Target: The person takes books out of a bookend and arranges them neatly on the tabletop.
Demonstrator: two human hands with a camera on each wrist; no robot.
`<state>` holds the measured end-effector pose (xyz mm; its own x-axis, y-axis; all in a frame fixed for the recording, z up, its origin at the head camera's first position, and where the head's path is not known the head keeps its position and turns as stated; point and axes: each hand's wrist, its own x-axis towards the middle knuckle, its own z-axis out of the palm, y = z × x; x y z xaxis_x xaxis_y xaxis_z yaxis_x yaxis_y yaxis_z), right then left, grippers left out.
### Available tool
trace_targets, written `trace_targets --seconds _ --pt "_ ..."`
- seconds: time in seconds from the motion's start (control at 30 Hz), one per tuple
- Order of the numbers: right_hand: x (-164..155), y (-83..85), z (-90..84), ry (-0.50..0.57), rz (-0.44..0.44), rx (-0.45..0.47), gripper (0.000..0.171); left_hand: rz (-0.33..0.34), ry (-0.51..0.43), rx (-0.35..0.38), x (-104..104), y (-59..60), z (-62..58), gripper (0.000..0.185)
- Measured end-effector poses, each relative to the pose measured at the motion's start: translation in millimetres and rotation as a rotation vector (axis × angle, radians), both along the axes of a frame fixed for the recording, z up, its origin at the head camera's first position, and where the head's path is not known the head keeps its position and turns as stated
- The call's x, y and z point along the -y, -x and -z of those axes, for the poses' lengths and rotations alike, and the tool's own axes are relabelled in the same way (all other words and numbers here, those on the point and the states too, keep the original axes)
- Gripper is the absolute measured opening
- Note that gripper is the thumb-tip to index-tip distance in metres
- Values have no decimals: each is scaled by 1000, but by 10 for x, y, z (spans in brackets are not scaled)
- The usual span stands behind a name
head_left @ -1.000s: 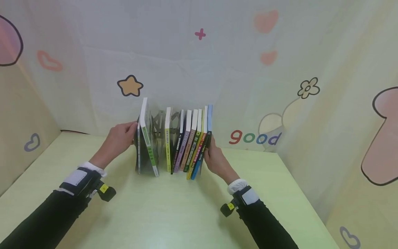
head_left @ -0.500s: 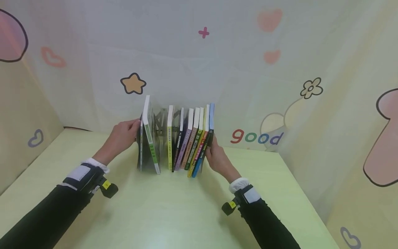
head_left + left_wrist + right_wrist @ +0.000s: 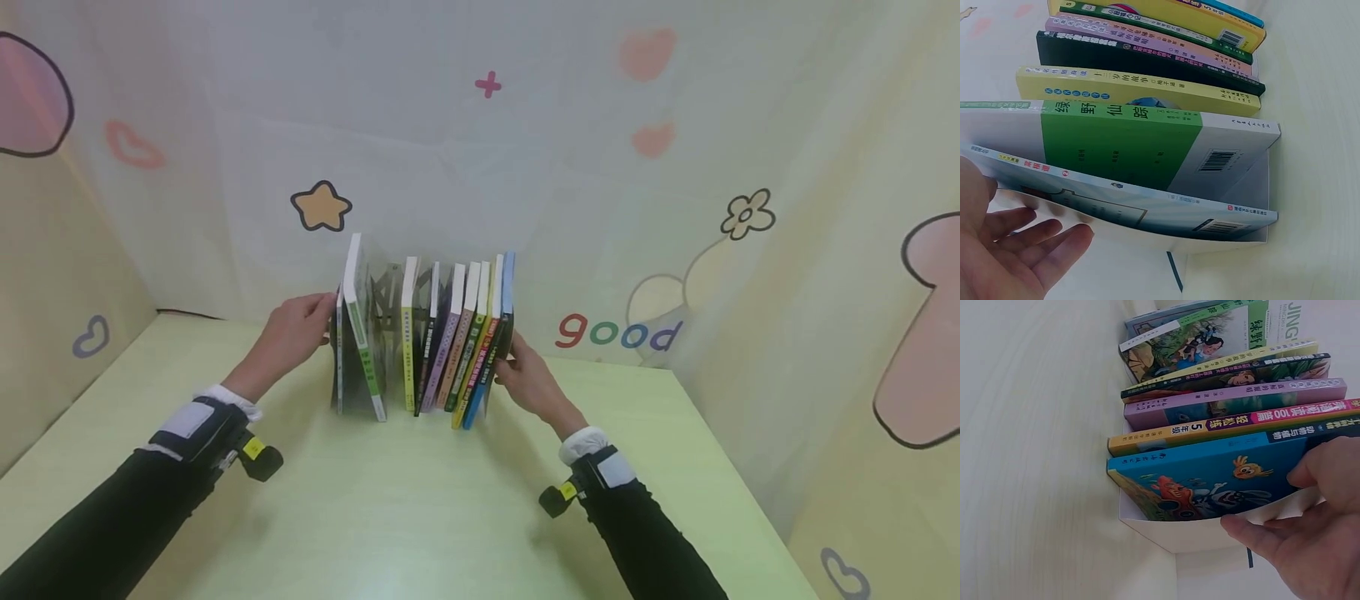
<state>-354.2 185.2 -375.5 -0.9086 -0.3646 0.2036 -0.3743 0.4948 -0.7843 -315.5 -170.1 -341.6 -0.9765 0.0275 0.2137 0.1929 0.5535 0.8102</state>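
Several books stand in an expandable book rack with a scissor lattice at its back. My left hand grips the rack's left end plate, some fingers on its outer face. Beside that plate is a thin light blue book, then a green-and-white book. At the other end my right hand holds the right end plate, one fingertip on the blue book against it. A yellow book stands apart in the middle; darker, purple and yellow ones lean to the right.
The rack stands on a pale green table. Behind it hangs a white cloth backdrop with printed hearts, a star and the word good. Cloth side walls close in left and right. Each forearm wears a strapped camera.
My right wrist has shifted slightly right and down, its fingers still at the end plate. My left hand and the books have hardly moved; the head view has drifted a little.
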Motion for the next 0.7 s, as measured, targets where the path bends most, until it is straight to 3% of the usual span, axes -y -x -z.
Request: trace_targets --seconds 0.23,0.4,0.57,0.7 --pt "-20 -45 -63 -37 31 26 54 7 -3 5 7 -2 -16 63" --pt "-40 -77 -163 -54 7 23 57 7 -2 8 13 2 -16 62" --pt "-72 -119 -357 -20 -17 8 62 25 -12 25 14 6 -19 60" --pt "-97 -173 -581 -22 12 -32 64 81 -46 75 5 19 -33 61"
